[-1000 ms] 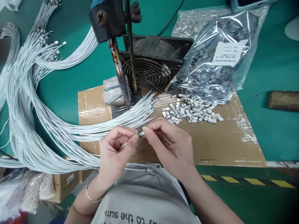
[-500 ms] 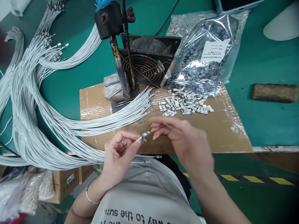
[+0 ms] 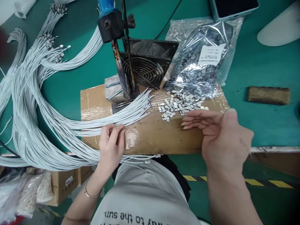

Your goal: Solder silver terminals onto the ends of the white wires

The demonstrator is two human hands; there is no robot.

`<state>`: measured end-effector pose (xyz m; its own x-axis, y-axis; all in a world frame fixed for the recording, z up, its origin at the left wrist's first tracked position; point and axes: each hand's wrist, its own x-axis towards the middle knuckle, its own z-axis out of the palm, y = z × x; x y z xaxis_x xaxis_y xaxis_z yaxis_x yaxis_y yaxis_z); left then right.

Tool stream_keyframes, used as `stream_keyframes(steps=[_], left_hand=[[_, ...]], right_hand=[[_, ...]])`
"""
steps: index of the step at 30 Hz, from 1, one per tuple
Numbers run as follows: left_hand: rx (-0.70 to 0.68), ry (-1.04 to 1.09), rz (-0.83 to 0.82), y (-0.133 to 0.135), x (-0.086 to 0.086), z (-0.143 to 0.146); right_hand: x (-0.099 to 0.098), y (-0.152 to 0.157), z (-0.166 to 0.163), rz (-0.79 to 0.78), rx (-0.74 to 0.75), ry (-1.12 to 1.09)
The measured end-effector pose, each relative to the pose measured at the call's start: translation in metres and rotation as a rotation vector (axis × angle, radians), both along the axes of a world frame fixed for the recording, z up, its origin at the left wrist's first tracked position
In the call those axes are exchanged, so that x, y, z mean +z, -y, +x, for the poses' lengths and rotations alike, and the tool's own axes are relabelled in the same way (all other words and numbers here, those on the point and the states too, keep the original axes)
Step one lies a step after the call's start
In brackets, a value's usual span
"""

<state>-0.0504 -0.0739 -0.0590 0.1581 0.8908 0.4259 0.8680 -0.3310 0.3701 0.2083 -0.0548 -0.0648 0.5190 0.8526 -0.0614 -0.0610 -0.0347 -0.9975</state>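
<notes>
Head view: slender white cables [image 3: 126, 116]

White cables [image 3: 25, 118] run off the left edge (the blue handle [image 3: 106, 6], off the top).

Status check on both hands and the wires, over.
Left hand at near edge of white wires. Right hand open beside pile of small pieces. Soldering iron close beyond the wires.

Open cardboard [image 3: 159, 139] along near edge, soldering iron [image 3: 120, 67] and fan [image 3: 147, 70] blocking beyond, white cables [image 3: 25, 103] crowding left
</notes>
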Motion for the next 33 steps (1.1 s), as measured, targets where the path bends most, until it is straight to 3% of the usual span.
stream_keyframes(steps=[4, 8, 13, 17, 18, 22, 24, 28, 33], left_hand=[[-0.038, -0.065, 0.015, -0.014, 0.004, -0.008], [-0.163, 0.002, -0.087, -0.013, 0.029, -0.022], [-0.385, 0.165, -0.598, -0.004, 0.072, -0.033], [-0.652, 0.260, -0.967, -0.007, 0.084, -0.009], [-0.638, 0.331, -1.033, -0.008, 0.082, -0.001], [-0.274, 0.785, -1.101, -0.016, 0.064, 0.025], [-0.157, 0.981, -1.100, -0.018, 0.055, 0.028], [-0.074, 1.108, -1.133, -0.017, 0.049, 0.024], [-0.080, 1.133, -1.171, -0.015, 0.053, 0.019]], right_hand=[[0.002, 0.002, 0.003, 0.017, 0.052, 0.119], [0.003, 0.005, 0.005, -0.035, 0.121, 0.356], [0.003, 0.004, 0.002, -0.033, 0.221, 0.573], [0.007, 0.007, -0.002, 0.016, 0.246, 0.586], [0.008, 0.009, -0.004, 0.029, 0.258, 0.557], [0.014, 0.018, -0.017, 0.033, 0.346, 0.294], [0.015, 0.021, -0.028, 0.026, 0.398, 0.133], [0.020, 0.020, -0.047, -0.031, 0.492, -0.127], [0.025, 0.013, -0.056, -0.062, 0.529, -0.320]])
